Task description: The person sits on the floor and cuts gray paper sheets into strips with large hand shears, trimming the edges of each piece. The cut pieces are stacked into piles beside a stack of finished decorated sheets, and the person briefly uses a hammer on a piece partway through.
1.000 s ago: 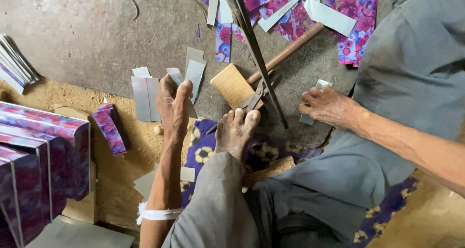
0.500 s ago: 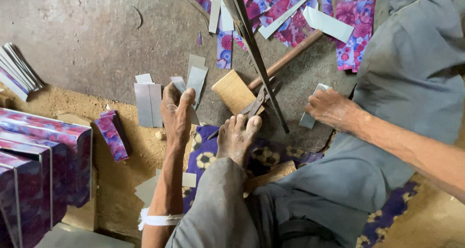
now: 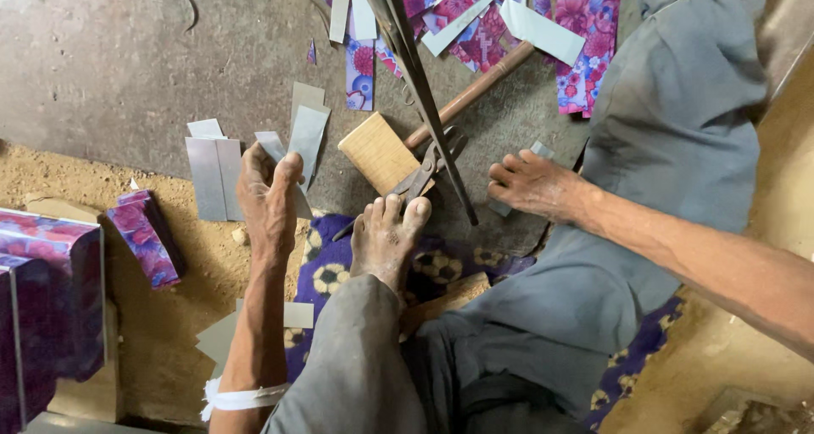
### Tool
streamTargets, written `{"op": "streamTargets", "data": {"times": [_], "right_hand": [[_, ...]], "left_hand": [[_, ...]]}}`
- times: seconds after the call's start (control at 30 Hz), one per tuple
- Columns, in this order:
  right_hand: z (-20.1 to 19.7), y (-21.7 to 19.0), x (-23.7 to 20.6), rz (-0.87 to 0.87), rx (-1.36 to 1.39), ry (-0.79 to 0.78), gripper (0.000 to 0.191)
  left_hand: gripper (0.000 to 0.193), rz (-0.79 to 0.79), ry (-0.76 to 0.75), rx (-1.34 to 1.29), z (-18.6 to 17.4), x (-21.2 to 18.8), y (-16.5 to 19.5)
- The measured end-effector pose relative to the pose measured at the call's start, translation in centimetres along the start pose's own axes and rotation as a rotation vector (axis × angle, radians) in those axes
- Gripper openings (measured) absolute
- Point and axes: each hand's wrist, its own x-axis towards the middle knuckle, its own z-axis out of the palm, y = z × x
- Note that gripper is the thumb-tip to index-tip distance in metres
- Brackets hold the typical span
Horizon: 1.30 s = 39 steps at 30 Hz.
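Note:
My left hand (image 3: pixel 267 201) lies palm down on the floor with its fingers and thumb closed on a grey card strip (image 3: pixel 275 146). More grey strips (image 3: pixel 208 167) lie just to its left and ahead of it (image 3: pixel 307 129). My right hand (image 3: pixel 534 184) presses down over a small grey card piece (image 3: pixel 540 151) beside my grey trouser leg. Between the hands, my bare foot (image 3: pixel 386 239) rests on the handles of large metal shears (image 3: pixel 428 167). A long blade (image 3: pixel 411 52) runs up toward the top of the view.
A wooden block (image 3: pixel 379 153) and a wooden rod (image 3: pixel 466 95) lie by the shears. Floral paper offcuts (image 3: pixel 475 27) are scattered at the top. Floral-covered boxes (image 3: pixel 51 298) stand at left, with a small one (image 3: pixel 144 235) nearby. A purple patterned mat (image 3: pixel 326 273) lies under my leg.
The view has drifted a little. Both hands stay about where they were, on their card pieces.

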Motion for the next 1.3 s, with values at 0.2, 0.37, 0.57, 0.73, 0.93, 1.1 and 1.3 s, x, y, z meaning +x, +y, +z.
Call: {"op": "streamTargets", "data": {"times": [0.2, 0.37, 0.57, 0.73, 0.93, 1.1, 1.3], "right_hand": [[-1.9, 0.9, 0.6, 0.334, 0.588, 0.277, 0.031], [-6.9, 0.4, -1.4, 0.925, 1.506, 0.751, 0.025], [-12.4, -2.8, -3.5, 0.953, 1.575, 0.970, 0.027], [-13.8, -5.7, -6.9, 0.997, 1.627, 1.025, 0.028], [-16.3, -10.2, -11.8, 0.967, 1.712, 1.081, 0.032], [-16.4, -13.5, -13.4, 0.972, 1.798, 1.224, 0.032], [-5.8, -15.8, -18.3, 1.766, 1.376, 1.202, 0.034]], "left_hand": [[0.046, 0.002, 0.202, -0.029, -1.8, 1.2, 0.6], [0.034, -0.502, 0.392, -1.351, -9.8, 3.0, -7.4], [0.057, -0.206, 0.085, -1.217, -13.0, 3.8, -1.0], [0.038, 0.195, -0.127, -0.972, -14.7, 8.2, 7.8], [0.036, 0.303, -0.531, -0.722, -19.6, 8.7, 14.1], [0.035, 0.285, -0.623, -0.417, -22.4, 8.3, 17.7], [0.034, 0.267, -0.529, -0.496, -20.9, 12.6, 21.5]]}}
